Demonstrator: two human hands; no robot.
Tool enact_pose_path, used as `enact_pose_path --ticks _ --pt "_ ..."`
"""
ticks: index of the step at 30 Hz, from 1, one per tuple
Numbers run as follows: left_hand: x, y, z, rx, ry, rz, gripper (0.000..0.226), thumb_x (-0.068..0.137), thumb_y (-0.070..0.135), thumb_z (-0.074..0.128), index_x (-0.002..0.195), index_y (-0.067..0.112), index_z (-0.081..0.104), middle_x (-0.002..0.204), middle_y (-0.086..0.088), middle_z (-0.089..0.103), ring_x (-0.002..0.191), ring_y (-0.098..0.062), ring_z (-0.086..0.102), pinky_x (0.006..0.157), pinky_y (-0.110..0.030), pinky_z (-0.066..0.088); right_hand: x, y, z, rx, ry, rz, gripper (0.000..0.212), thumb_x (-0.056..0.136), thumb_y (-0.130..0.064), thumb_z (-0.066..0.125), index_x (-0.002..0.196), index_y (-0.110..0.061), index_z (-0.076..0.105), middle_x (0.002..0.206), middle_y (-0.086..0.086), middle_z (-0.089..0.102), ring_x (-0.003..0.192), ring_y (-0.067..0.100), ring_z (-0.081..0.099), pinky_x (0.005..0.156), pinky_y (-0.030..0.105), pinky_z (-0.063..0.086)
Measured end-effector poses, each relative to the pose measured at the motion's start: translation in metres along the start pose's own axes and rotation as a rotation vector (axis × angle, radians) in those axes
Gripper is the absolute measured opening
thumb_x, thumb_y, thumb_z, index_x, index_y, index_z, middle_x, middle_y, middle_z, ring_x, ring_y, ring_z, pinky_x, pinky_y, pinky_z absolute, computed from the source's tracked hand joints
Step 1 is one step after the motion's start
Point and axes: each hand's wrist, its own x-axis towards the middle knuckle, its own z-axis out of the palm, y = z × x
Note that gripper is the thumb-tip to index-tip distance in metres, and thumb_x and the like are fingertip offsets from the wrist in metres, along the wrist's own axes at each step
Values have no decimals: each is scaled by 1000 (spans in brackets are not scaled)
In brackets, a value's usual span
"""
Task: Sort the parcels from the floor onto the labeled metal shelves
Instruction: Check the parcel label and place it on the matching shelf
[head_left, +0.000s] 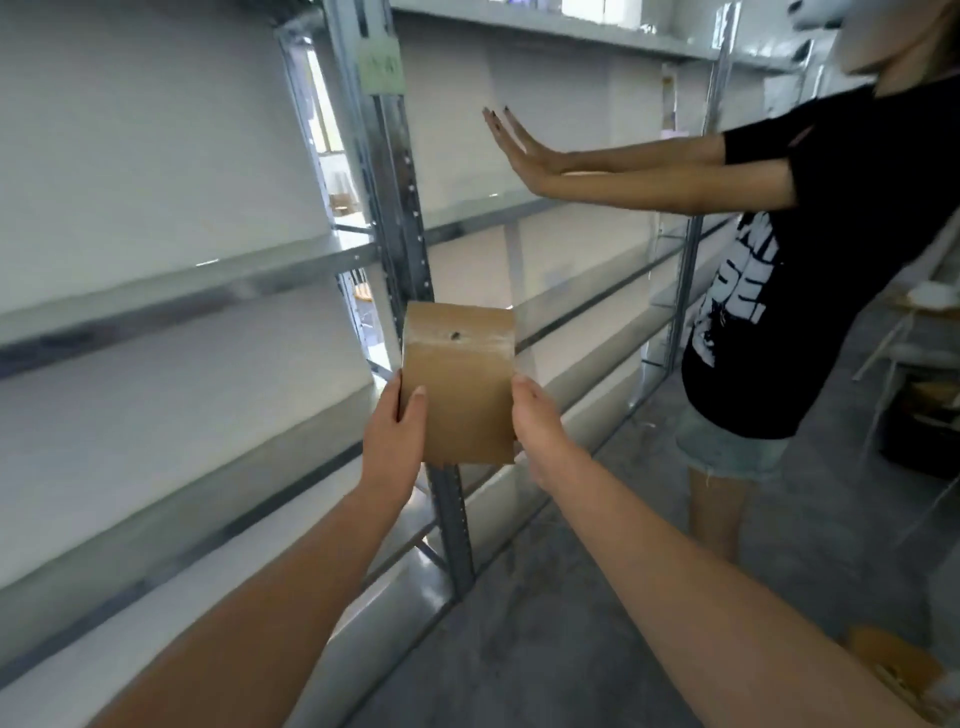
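Note:
I hold a small brown cardboard parcel (460, 379) in front of me with both hands. My left hand (392, 434) grips its left side and my right hand (535, 431) grips its right side. The parcel hovers in front of a metal upright (400, 223) of the shelving. Metal shelves (171, 291) with white boards run along the left and stand bare here. A pale green label (383, 70) is stuck high on the upright; its text is too blurred to read.
Another person in a black T-shirt (831, 249) stands at the right, both arms stretched toward a shelf bay. A brown parcel (898, 670) lies on the grey floor at the lower right. Boxes and a chair stand at the far right.

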Motion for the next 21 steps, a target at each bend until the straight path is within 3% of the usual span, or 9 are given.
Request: enact_pose_path --ticks 2,7,11,17,21 --pt "-2 13 -27 -26 67 26 48 104 32 48 151 24 45 143 0 58 125 -19 57 111 -40 44 -9 -22 22 -4 -40 -53 37 107 -31 28 125 -20 59 118 5 60 100 18 52 86 28 39" --pt "-6 38 -93 -43 237 79 48 106 31 48 153 23 43 145 2 54 118 -12 52 100 -28 42 -36 -66 66 -37 -205 -163 35 106 -35 32 106 -20 64 115 10 65 104 26 61 93 39 52" --pt "-17 43 -143 -51 320 111 50 102 37 53 151 27 45 143 5 57 126 -16 55 111 -40 44 -60 -81 93 -126 -264 -334 34 106 -18 40 131 -20 63 126 -1 63 120 20 58 107 40 46" --pt "-44 48 -202 -83 404 140 56 96 43 63 148 32 45 137 10 60 120 -14 59 105 -39 50 -99 -93 142 -13 -303 -385 29 103 -16 51 124 -31 64 125 -4 60 119 18 56 104 39 49" --pt "-63 50 -246 -115 456 113 67 90 49 68 149 32 42 138 12 57 121 -14 58 102 -37 51 -127 -101 175 -14 -409 -419 29 100 -26 56 126 -38 59 141 -5 48 132 19 45 107 39 42"
